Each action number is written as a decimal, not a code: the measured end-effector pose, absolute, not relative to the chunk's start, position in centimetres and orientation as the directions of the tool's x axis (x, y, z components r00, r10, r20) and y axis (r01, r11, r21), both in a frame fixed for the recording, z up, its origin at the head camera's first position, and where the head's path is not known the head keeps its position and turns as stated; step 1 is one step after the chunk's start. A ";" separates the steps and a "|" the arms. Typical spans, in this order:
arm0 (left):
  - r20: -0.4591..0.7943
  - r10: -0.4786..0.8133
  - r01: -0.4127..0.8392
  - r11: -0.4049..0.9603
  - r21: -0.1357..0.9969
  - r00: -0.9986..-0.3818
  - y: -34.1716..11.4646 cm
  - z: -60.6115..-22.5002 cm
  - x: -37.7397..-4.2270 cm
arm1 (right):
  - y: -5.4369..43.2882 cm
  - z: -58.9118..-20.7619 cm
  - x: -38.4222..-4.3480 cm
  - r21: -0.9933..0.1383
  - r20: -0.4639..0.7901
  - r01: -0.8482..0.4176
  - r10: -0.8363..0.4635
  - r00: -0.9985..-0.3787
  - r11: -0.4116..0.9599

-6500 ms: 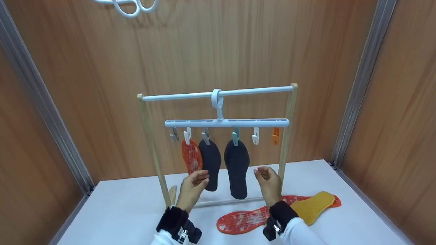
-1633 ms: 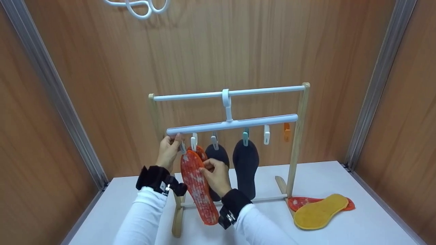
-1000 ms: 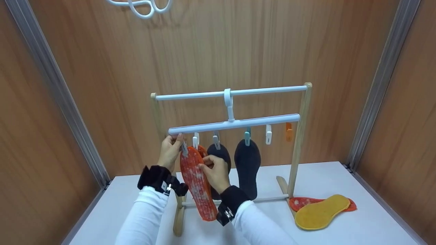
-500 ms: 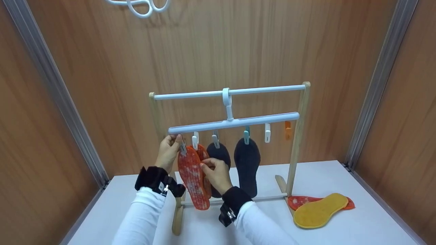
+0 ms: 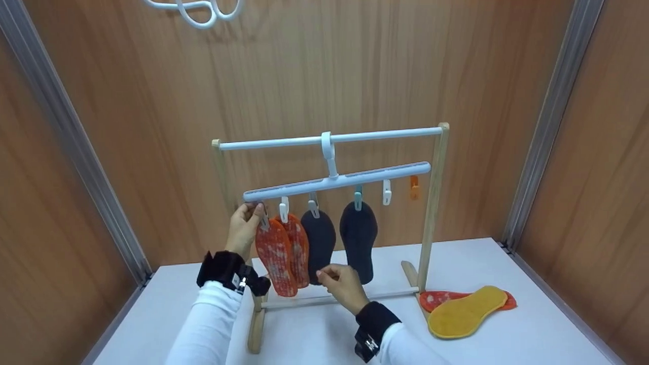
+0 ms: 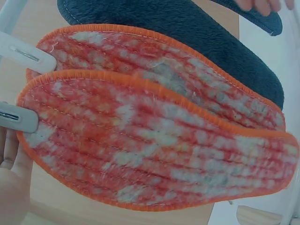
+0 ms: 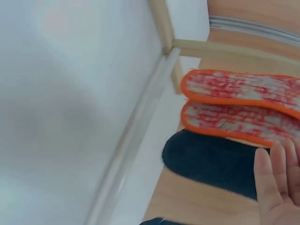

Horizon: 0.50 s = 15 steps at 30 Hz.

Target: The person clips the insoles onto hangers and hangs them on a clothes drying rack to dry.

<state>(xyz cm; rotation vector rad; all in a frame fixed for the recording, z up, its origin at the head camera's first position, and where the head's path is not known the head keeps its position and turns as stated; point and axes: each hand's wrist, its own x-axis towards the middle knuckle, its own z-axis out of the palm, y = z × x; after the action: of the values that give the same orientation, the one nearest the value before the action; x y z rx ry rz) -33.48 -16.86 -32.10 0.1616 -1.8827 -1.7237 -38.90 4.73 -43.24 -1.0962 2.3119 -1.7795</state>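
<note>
At the low left end of the white clip hanger [image 5: 375,175], my left hand [image 5: 243,227] pinches the grey clip [image 5: 264,221]. From that clip hangs a red-and-white insole [image 5: 274,256] with orange edging, also large in the left wrist view. A matching insole [image 5: 299,251] hangs just behind it from a white clip [image 5: 284,209]. Two dark insoles [image 5: 358,243] hang further right. My right hand [image 5: 345,286] holds nothing; its fingers are relaxed near the lower end of the nearer dark insole [image 5: 318,241].
The hanger hooks over the rod [image 5: 385,135] of a wooden stand. A white clip [image 5: 387,192] and an orange clip [image 5: 414,187] hang with nothing in them. On the white table [image 5: 507,268], right, a yellow insole [image 5: 464,314] lies across another red insole [image 5: 436,299].
The red insole, on the table 6.5 s ago, now hangs from the grey clip. My right hand has let go of it and moved right and down. The hanger tilts further left.
</note>
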 end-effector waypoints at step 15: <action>0.288 -0.420 0.244 0.158 0.957 -0.860 -17.3 -32.0 -33.5 | 12.4 -44.7 -41.6 -0.842 0.323 -0.515 -0.611 -0.723 0.164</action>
<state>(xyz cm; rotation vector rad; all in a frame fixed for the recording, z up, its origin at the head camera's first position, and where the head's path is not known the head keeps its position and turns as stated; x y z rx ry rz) -33.50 -17.32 -31.98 0.1670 -1.9426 -1.7528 -41.56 12.39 -44.67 -1.1284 2.3258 -1.6193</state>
